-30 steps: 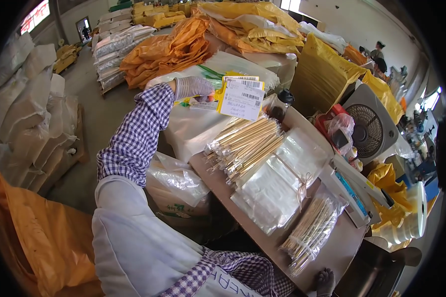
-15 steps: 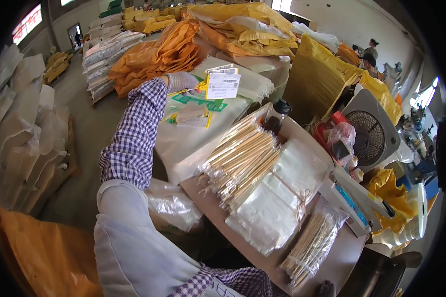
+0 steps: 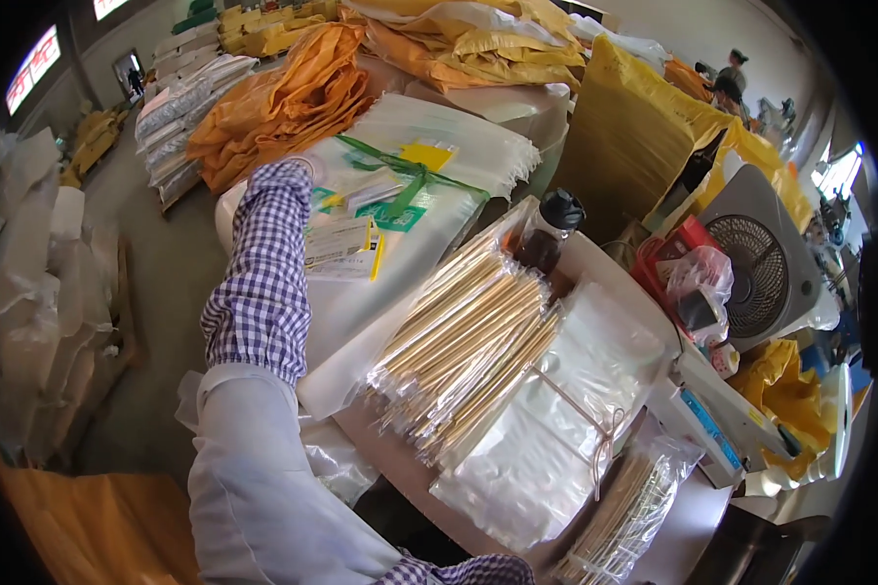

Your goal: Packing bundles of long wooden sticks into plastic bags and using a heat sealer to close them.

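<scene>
My left arm, in a purple-checked sleeve cover, reaches out over a pile of clear plastic bags (image 3: 361,302). Little of my left hand (image 3: 308,168) shows past the cuff, and its fingers cannot be made out. Beside the cuff, white labels with yellow edges (image 3: 341,246) lie on the plastic. A green ribbon (image 3: 412,175) crosses the pile near a yellow piece (image 3: 427,154). On the nearer table (image 3: 415,497) rest a bundle of wooden sticks in clear wrapping (image 3: 468,336) and a string-tied stack of clear bags (image 3: 546,419). My right hand is out of the picture.
A dark-lidded bottle (image 3: 551,229), a bag of sticks (image 3: 629,507), a bag sealer (image 3: 698,419) and a grey fan (image 3: 751,263) stand to the right. Orange sacks (image 3: 283,102) and a large yellow sack (image 3: 634,136) lie beyond. People (image 3: 730,83) are at the far right.
My left hand has moved left and is hidden past the cuff. The labels it held up are out of it; labels lie on the pile. The view has shifted, uncovering the green ribbon.
</scene>
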A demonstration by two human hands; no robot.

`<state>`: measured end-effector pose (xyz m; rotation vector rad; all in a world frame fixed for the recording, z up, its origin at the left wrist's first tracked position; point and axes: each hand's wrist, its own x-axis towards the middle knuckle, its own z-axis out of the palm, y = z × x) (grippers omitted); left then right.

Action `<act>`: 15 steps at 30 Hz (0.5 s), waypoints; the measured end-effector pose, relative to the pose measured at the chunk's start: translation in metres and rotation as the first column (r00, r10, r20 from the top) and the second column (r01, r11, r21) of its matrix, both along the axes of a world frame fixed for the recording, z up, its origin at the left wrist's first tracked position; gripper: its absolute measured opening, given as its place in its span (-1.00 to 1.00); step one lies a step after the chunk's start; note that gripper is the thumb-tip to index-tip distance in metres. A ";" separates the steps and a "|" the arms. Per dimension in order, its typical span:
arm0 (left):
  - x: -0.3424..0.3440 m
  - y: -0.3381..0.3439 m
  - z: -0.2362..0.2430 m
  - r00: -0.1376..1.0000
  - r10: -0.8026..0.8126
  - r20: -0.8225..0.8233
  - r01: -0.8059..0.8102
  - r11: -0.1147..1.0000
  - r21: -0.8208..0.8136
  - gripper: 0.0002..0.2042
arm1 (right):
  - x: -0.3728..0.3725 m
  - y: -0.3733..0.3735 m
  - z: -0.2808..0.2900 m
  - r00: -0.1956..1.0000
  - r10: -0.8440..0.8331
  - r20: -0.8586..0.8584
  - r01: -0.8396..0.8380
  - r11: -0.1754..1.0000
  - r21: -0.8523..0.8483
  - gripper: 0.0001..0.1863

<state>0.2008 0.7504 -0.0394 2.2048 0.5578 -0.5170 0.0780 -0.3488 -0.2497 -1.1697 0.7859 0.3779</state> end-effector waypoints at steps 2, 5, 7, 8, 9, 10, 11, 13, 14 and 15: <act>0.041 -0.034 -0.015 0.997 0.047 0.059 -0.068 0.899 0.433 -0.64 | -0.010 0.003 0.004 0.987 -0.156 -0.027 0.145 0.960 -0.240 -0.67; 0.097 -0.138 0.002 0.955 0.138 0.261 -0.295 0.514 0.805 -0.62 | -0.005 0.004 0.009 0.990 -0.120 -0.072 0.105 0.978 -0.181 -0.68; 0.122 -0.174 0.004 0.948 0.038 0.315 -0.279 0.576 0.768 -0.57 | -0.008 0.011 0.012 0.982 -0.176 -0.064 0.168 0.979 -0.117 -0.68; 0.135 -0.173 -0.006 0.949 0.028 0.314 -0.270 0.584 0.766 -0.57 | -0.011 0.003 0.007 0.980 -0.189 -0.064 0.180 0.976 -0.123 -0.68; 0.152 -0.169 -0.019 0.972 0.036 0.232 -0.209 0.581 0.786 -0.53 | -0.010 -0.011 -0.002 0.983 -0.162 -0.090 0.154 0.984 -0.093 -0.68; 0.168 -0.166 -0.034 0.988 0.043 0.148 -0.145 0.579 0.802 -0.48 | -0.010 -0.024 -0.007 0.984 -0.135 -0.115 0.128 0.990 -0.064 -0.67; 0.180 -0.170 -0.049 0.967 0.133 0.218 -0.254 0.585 0.770 -0.39 | -0.010 -0.020 -0.004 0.982 -0.150 -0.117 0.143 0.987 -0.069 -0.67; 0.182 -0.204 -0.049 0.988 0.094 0.120 -0.153 0.606 0.780 -0.34 | -0.009 0.003 0.006 0.961 -0.246 -0.122 0.233 0.966 -0.114 -0.67; 0.182 -0.212 -0.047 0.997 0.073 0.029 -0.068 0.615 0.785 -0.28 | -0.011 -0.004 0.004 0.960 -0.253 -0.122 0.239 0.964 -0.114 -0.67; 0.192 -0.136 -0.092 0.981 0.172 0.088 -0.178 0.632 0.754 -0.29 | 0.001 -0.020 -0.009 0.977 -0.159 -0.142 0.158 0.987 -0.016 -0.66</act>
